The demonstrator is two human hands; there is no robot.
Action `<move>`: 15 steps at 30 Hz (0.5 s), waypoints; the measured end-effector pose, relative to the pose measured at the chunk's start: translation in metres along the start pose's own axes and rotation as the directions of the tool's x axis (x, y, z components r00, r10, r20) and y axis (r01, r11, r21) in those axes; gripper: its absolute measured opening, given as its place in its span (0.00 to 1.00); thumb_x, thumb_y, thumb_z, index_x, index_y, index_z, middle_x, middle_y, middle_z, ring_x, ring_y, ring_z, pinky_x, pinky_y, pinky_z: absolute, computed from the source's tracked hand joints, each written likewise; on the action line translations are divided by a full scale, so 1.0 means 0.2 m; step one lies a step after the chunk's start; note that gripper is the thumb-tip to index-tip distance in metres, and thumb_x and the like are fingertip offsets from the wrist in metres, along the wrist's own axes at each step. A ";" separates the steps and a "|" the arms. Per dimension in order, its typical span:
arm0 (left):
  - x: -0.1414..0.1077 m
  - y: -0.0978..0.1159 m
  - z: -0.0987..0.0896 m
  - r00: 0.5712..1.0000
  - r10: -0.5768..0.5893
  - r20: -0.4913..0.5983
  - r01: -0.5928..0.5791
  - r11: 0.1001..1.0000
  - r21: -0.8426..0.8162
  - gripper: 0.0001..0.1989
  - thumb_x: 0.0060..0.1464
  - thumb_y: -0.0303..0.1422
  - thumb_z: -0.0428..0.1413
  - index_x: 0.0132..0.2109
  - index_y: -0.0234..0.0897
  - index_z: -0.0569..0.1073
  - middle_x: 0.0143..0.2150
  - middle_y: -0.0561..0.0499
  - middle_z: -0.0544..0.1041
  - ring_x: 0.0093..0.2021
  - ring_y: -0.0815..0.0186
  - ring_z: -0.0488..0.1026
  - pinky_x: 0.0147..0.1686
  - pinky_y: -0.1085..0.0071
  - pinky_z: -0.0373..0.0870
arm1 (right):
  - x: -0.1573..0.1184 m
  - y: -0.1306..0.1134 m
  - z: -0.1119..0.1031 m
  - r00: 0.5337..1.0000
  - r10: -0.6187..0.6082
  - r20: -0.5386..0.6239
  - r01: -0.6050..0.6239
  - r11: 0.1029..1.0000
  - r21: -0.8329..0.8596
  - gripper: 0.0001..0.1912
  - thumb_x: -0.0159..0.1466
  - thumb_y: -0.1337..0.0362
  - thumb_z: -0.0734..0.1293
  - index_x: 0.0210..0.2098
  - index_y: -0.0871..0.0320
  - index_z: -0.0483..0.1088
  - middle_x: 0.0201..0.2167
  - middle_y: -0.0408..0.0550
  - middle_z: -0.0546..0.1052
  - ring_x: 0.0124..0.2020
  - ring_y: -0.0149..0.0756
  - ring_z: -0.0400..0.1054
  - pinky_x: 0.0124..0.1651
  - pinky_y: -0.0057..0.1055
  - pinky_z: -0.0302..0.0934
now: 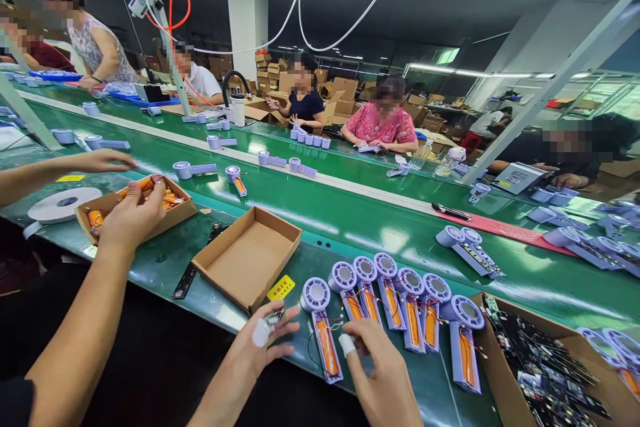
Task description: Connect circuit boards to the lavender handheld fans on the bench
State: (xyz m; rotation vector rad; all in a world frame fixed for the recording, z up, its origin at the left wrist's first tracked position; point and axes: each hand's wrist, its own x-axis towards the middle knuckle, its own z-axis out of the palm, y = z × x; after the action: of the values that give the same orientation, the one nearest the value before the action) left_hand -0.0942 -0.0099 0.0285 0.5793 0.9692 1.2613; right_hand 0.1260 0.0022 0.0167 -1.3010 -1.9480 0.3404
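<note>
My left hand [253,353], with a white cover on its thumb, holds a small electronic part [275,316] between thumb and fingers; its exact kind is too blurred to tell. Beside the nearest lilac handheld fan [316,295] is my right hand [383,373], its thumb also covered in white. The thumb and bent fingers are apart, with nothing visible between them. That fan lies face up, its handle uncovered to show an orange battery [326,345] and thin wires. Several similar fans [411,282] lie in a row to its right, with orange batteries in their handles.
A carton of black circuit boards [545,363] stands at right. An empty cardboard tray [250,257] lies left of the fans. Further left, a co-worker's hand [133,210] reaches into a box of orange batteries [173,203]. The green conveyor [350,203] carries fan parts; people sit beyond it.
</note>
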 end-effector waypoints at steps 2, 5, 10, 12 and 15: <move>0.00 -0.01 0.00 1.000 0.014 -0.028 -0.012 0.999 0.052 0.30 0.39 0.47 0.67 0.48 0.38 0.73 0.54 0.38 0.77 0.51 0.52 0.75 0.43 0.63 0.74 | 0.05 -0.05 0.00 0.982 -0.185 -0.032 0.181 0.977 -0.117 0.16 0.63 0.70 0.60 0.49 0.52 0.69 0.47 0.54 0.71 0.48 0.46 0.68 0.45 0.41 0.68; 0.04 -0.05 -0.02 0.995 0.040 -0.087 -0.016 0.966 0.259 0.21 0.47 0.46 0.63 0.42 0.36 0.71 0.32 0.46 0.82 0.32 0.63 0.77 0.36 0.69 0.72 | 0.09 -0.08 0.05 0.957 -0.283 0.068 0.291 0.925 -0.246 0.19 0.61 0.73 0.62 0.50 0.53 0.70 0.58 0.58 0.63 0.60 0.55 0.56 0.53 0.52 0.63; 0.07 -0.13 -0.06 0.994 0.088 -0.072 -0.010 0.698 0.716 0.21 0.58 0.50 0.50 0.27 0.37 0.66 0.14 0.59 0.61 0.17 0.71 0.58 0.21 0.74 0.52 | 0.09 -0.03 0.15 0.971 -0.180 0.159 0.199 0.973 -0.119 0.15 0.63 0.76 0.61 0.42 0.53 0.73 0.60 0.54 0.60 0.65 0.53 0.47 0.59 0.54 0.57; 0.06 -0.14 -0.06 0.980 0.195 -0.040 -0.073 0.542 0.837 0.24 0.58 0.49 0.51 0.21 0.37 0.62 0.20 0.55 0.63 0.24 0.69 0.62 0.25 0.73 0.55 | 0.08 0.00 0.17 0.982 -0.137 0.134 0.141 0.990 -0.019 0.14 0.65 0.74 0.60 0.43 0.52 0.73 0.56 0.54 0.64 0.62 0.49 0.53 0.58 0.51 0.59; 0.03 -0.12 -0.03 0.959 0.281 0.029 -0.163 0.468 0.869 0.21 0.60 0.44 0.50 0.23 0.37 0.66 0.29 0.50 0.70 0.33 0.63 0.68 0.35 0.71 0.61 | 0.07 0.02 0.18 0.995 -0.061 0.083 0.047 0.985 0.165 0.11 0.66 0.69 0.61 0.43 0.52 0.73 0.49 0.53 0.71 0.53 0.45 0.64 0.54 0.46 0.63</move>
State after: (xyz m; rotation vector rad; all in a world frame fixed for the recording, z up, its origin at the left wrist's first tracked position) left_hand -0.0863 -0.0104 0.0041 1.4895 1.6934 0.9470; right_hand 0.0999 0.0225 -0.0037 -1.1432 -1.9795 0.5261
